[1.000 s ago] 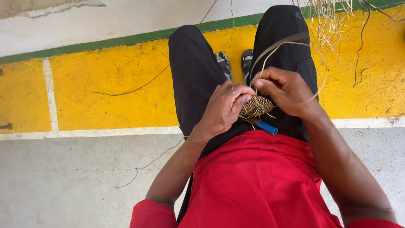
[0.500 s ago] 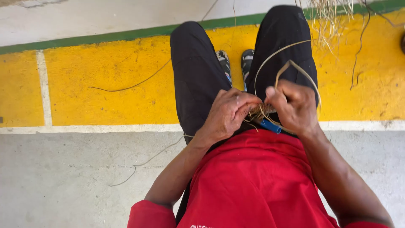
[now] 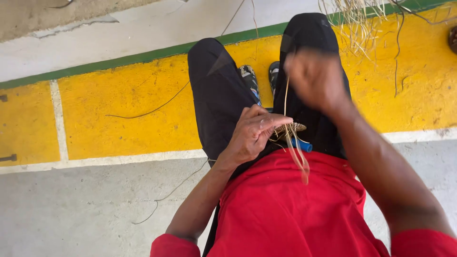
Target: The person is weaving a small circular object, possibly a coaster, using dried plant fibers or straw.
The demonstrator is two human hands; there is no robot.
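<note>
Half a second ago both hands met at the lap; now the right one has risen away. The left hand (image 3: 252, 135) pinches the small woven straw disc (image 3: 291, 127) against the lap, fingers pressed together over its coarse, coiled rim. A thin pale straw strand (image 3: 286, 97) runs taut up to the right hand (image 3: 316, 78), blurred and closed around it. A smooth blue tube (image 3: 302, 144) lies just below the disc.

The person wears a bright red short-sleeved shirt (image 3: 285, 209), sleeves ending above the elbows, over black trousers (image 3: 219, 95). Down below, patterned sneakers (image 3: 250, 78) in dark and pale tones show between the knees. Forearms are bare.
</note>
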